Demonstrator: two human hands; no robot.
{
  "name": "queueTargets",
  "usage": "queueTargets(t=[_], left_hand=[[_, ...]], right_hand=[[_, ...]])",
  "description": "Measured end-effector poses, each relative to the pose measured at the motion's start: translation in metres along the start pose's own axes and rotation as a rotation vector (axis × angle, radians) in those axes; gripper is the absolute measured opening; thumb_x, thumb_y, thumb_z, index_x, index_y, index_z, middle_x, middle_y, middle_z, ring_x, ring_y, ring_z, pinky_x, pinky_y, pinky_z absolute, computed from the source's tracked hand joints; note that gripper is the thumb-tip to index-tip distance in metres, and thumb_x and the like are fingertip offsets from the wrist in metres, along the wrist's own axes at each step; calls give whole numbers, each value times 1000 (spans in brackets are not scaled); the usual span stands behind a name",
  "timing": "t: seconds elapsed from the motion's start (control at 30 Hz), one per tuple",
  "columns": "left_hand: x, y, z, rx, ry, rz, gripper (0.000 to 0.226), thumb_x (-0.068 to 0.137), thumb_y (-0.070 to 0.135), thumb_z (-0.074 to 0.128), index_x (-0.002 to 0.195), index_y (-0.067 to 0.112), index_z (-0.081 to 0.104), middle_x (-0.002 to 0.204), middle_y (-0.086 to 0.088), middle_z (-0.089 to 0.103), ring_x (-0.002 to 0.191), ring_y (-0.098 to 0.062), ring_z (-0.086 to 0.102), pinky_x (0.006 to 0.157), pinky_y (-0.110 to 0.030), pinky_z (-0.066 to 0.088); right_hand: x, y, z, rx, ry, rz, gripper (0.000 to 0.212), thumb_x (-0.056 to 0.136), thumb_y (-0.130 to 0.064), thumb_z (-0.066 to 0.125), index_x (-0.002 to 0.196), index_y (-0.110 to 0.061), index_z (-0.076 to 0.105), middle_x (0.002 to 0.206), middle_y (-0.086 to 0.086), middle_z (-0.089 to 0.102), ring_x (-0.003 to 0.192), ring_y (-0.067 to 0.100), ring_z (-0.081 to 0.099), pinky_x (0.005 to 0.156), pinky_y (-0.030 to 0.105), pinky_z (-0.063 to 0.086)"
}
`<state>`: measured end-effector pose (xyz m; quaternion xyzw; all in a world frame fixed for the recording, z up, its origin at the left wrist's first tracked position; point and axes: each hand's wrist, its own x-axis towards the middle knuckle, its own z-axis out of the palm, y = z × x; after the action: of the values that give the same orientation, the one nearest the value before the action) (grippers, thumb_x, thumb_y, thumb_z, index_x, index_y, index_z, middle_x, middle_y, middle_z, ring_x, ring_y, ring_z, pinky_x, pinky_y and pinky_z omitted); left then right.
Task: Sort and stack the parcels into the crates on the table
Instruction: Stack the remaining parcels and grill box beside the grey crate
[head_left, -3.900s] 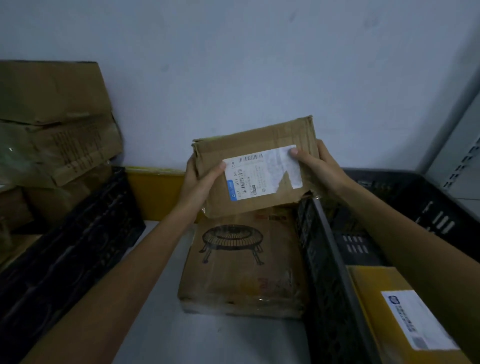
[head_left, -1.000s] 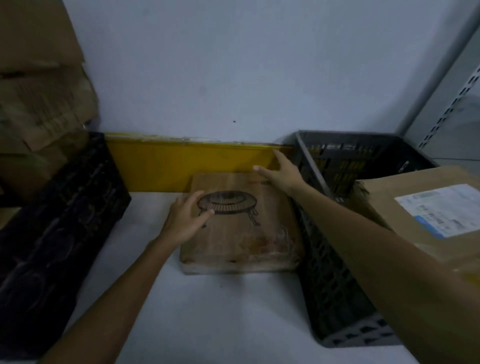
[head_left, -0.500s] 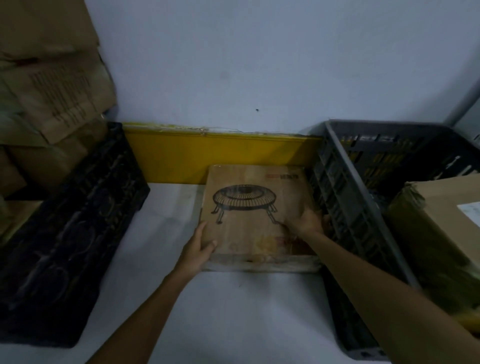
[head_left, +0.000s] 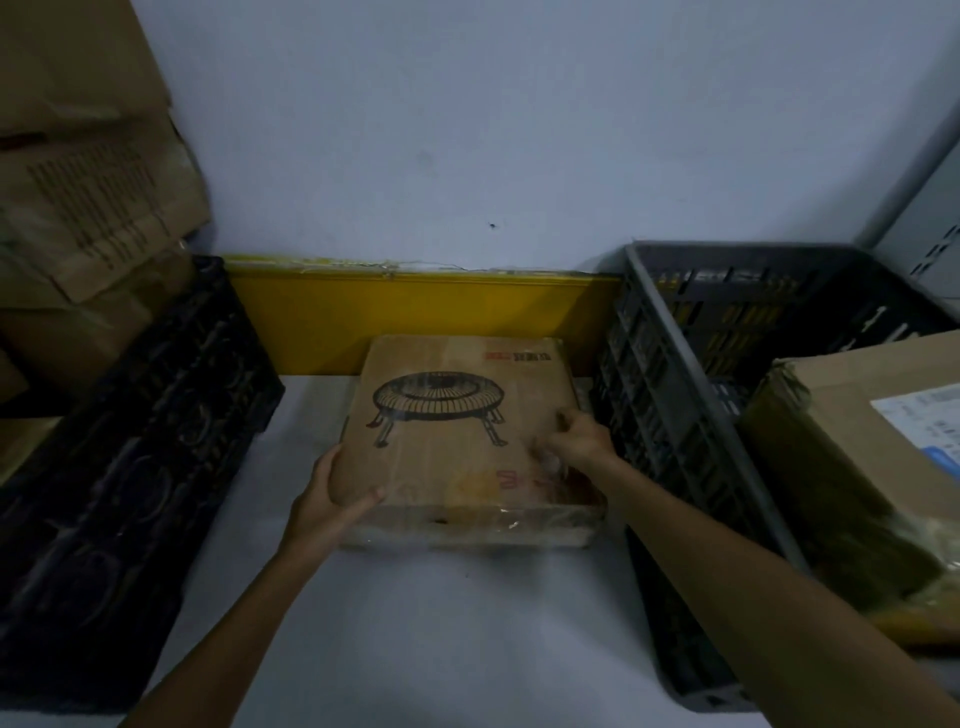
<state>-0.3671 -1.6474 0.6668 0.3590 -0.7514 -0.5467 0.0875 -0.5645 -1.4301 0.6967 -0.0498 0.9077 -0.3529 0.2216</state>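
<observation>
Head view looks down on a flat cardboard parcel (head_left: 457, 431) printed with a drawing of a round table, lying on the pale surface (head_left: 441, 623). The left hand (head_left: 327, 506) grips its near left corner, with the thumb laid over the top face and the fingers (head_left: 324, 467) wrapped round the left edge. The right hand (head_left: 579, 441) sits on the top face close to the right edge, its fingers curled down against the cardboard. They are blurred, so I cannot tell whether they pinch anything.

Left of the left fingers stands a black crate (head_left: 130, 467), with worn cardboard boxes (head_left: 88, 208) piled beyond and above it. Just right of the right fingers rises the side of a grey crate (head_left: 675, 415). Inside it, further right, lies a brown parcel (head_left: 857, 410) with a white label. Beyond both sets of fingers a yellow board (head_left: 415, 317) stands against the pale wall (head_left: 467, 130).
</observation>
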Motion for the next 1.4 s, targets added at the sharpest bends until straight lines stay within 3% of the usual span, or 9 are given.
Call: queueTargets(t=[0.17,0.27,0.4,0.57,0.7,0.83,1.03,1.2,1.4], left_hand=[[14,29,-26,-141,147,107,58,91,35,56,143,28,32,141,-4,42,127,-21,42,96,-31,35],[21,53,-56,-481,151,106,68,82,60,55,139,26,43,142,-3,46,125,-19,47,107,-37,34],[12,89,-77,-577,214,279,60,84,54,42,140,32,40,138,7,47,120,-10,46,96,-31,36],[11,102,-74,-410,266,424,76,73,44,69,141,32,37,137,7,51,123,-13,50,97,-32,43],[22,78,-61,-297,388,347,68,73,40,75,134,32,45,127,6,59,117,-15,56,99,-39,46],[23,59,-39,-258,424,271,62,82,30,69,137,25,42,128,1,58,117,-17,54,95,-28,43],[14,42,-27,-239,324,218,87,75,16,76,143,28,24,125,6,51,112,-13,52,86,-25,46],[3,22,-16,-215,310,138,92,69,12,80,142,27,26,123,1,54,109,-19,55,89,-32,46],[-6,89,-37,-205,502,165,79,68,43,79,135,26,41,126,-3,57,103,-20,57,84,-33,48]], right_hand=[[2,-30,-33,312,-21,-42,41,82,-30,69,117,-10,62,117,7,63,109,26,59,94,31,48],[2,-42,-60,589,-134,-46,46,74,-56,62,100,-20,69,113,8,67,106,27,61,98,43,46],[-2,-60,-84,942,-232,-171,62,87,-62,41,49,-22,69,58,-2,59,70,17,49,76,30,36],[-18,-86,-88,752,-173,-306,70,79,-81,27,114,-35,65,102,-1,67,97,23,61,67,32,49],[-19,-75,-69,605,-152,-386,86,71,-81,42,140,-28,44,132,0,54,119,22,53,95,39,48],[-16,-54,-43,549,-74,-453,70,84,-31,67,144,-23,34,128,-5,53,116,19,55,88,26,52],[-6,-48,-29,568,-62,-447,84,78,-23,75,145,-25,25,125,-6,49,115,16,52,79,20,50],[-6,-48,-29,485,-35,-407,87,75,-24,77,145,-21,24,134,3,48,121,22,50,95,36,49],[-30,-102,-68,427,194,-430,70,79,-48,68,134,-13,42,124,2,55,107,15,53,85,26,43]])
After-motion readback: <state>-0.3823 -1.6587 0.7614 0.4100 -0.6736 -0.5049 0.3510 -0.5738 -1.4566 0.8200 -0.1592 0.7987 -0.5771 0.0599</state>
